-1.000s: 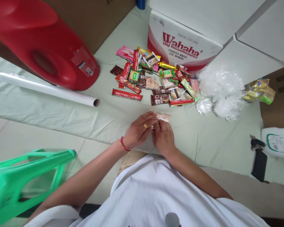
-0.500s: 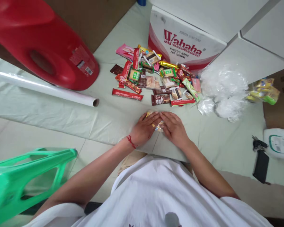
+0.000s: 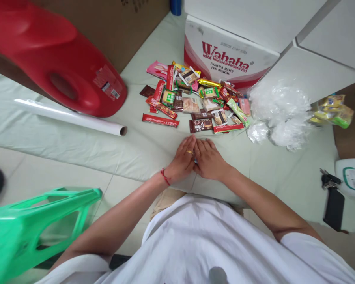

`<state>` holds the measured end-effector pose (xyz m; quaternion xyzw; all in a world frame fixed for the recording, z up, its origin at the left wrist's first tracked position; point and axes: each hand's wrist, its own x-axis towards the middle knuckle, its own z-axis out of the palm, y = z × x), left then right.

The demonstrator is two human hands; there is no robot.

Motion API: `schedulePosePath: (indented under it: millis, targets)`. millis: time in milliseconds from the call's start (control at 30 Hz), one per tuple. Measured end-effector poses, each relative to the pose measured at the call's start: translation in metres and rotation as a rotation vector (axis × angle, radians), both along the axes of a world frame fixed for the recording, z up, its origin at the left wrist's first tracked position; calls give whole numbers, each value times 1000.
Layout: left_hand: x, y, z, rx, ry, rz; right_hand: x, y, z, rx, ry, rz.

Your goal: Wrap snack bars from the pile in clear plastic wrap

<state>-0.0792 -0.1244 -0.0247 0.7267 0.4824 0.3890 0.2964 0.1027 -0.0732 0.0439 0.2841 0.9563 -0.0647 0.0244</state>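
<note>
Below, hands (image 3: 182, 159) (image 3: 210, 161) together, pale-green cloth (image 3: 278, 181), tiled floor (image 3: 62, 169)

Under the left hand (image 3: 181, 161) and the right hand (image 3: 210, 159), a pale green cloth (image 3: 148, 154) is looking matt and lightly creased. Just beyond them, multicoloured snack packets (image 3: 191, 104) are showing shiny plastic-like wrappers; behind those, a white-and-red cardboard carton (image 3: 225, 55) is looking mostly matt. To the right hand's right, clear crumpled plastic bags (image 3: 279, 102) are glinting. To the left hand's left, a long white tube (image 3: 69, 116) is reflecting glossily, a red plastic jug (image 3: 87, 79) is shining smoothly, and a green plastic stool (image 3: 12, 228) is looking smooth.
</note>
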Motion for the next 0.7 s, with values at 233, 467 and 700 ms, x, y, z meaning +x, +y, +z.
schedulePosePath:
  millis: [233,467,700]
  targets:
    - [-20,-4,21,-361,-765,115,-12,8,-1,-77,10,-69]
    - [-18,-20,47,-528,-1150,192,3,-8,21,-943,677,-441]
    - [27,-19,51,-885,-1310,98,7,-29,11,-1822,966,-889]
